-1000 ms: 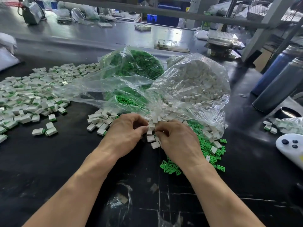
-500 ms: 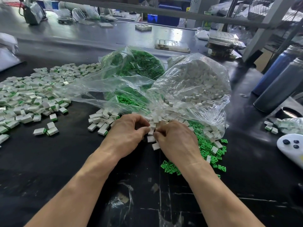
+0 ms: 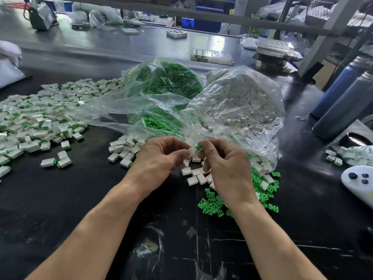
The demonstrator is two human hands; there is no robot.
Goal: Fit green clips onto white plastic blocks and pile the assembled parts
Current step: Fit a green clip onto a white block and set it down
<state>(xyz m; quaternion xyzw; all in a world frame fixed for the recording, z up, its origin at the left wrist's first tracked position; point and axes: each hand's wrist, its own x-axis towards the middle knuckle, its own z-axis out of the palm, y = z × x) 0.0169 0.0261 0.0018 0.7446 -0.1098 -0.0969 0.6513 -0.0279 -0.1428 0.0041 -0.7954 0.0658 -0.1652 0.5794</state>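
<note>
Across black worktable (image 3: 60, 209), assembled parts (image 3: 36, 122), bags, shelving behind

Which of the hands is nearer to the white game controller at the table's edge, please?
Right. The right hand, pinching a green clip, is between the left hand and the white game controller; the left hand sits farther away, on the side opposite it.

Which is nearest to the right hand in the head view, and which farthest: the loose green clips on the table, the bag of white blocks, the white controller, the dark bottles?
From the right hand:
1. Loose green clips, just below and right of it.
2. Bag of white blocks, behind it.
3. White controller, at the right edge.
4. Dark bottles, far right, at the back.
</note>
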